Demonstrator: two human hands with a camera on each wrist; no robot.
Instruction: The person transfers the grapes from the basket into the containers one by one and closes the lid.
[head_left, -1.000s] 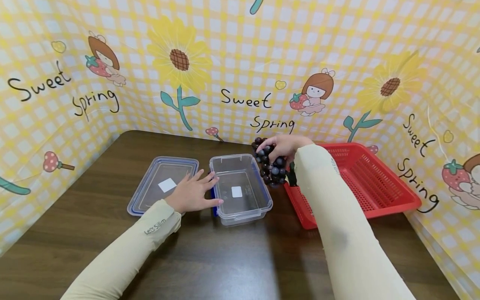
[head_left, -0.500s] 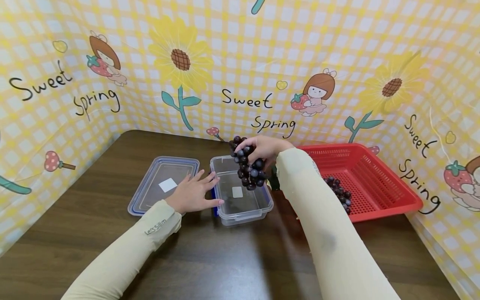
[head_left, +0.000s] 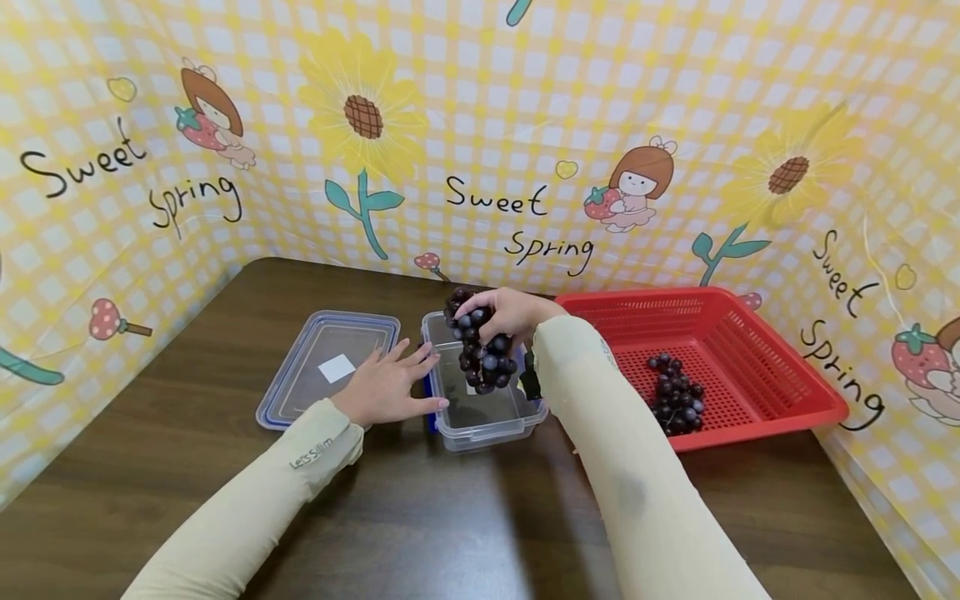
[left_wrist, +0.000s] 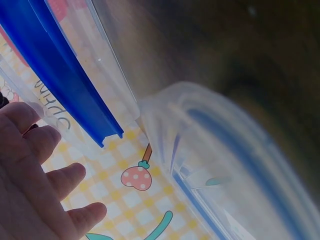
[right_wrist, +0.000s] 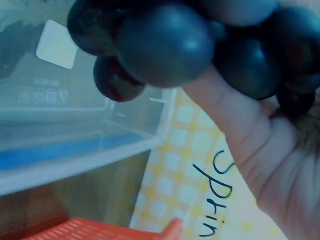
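Note:
A bunch of dark grapes [head_left: 486, 363] hangs from my right hand [head_left: 513, 315], whose fingers and thumb grip it from above. In the head view the bunch overlaps the inside of a clear plastic container [head_left: 491, 425]. Close up in the right wrist view, round grapes [right_wrist: 167, 47] sit against my thumb, with the container's floor and white label beyond. My left hand [head_left: 390, 385] has its fingers spread, fingertips at the container's left rim beside the blue latch [left_wrist: 65, 75]. It holds nothing.
A clear lid [head_left: 300, 367] with a blue seal lies left of the container. At right stands a red plastic basket [head_left: 757, 358] with another bunch of grapes [head_left: 677, 396] inside. A yellow checked cloth [head_left: 480, 125] rises behind the brown table [head_left: 420, 525].
My right hand has carried the grapes leftward from beside the red basket to over the container, then slightly lower. The bunch in the basket has come into sight. My left hand stays put.

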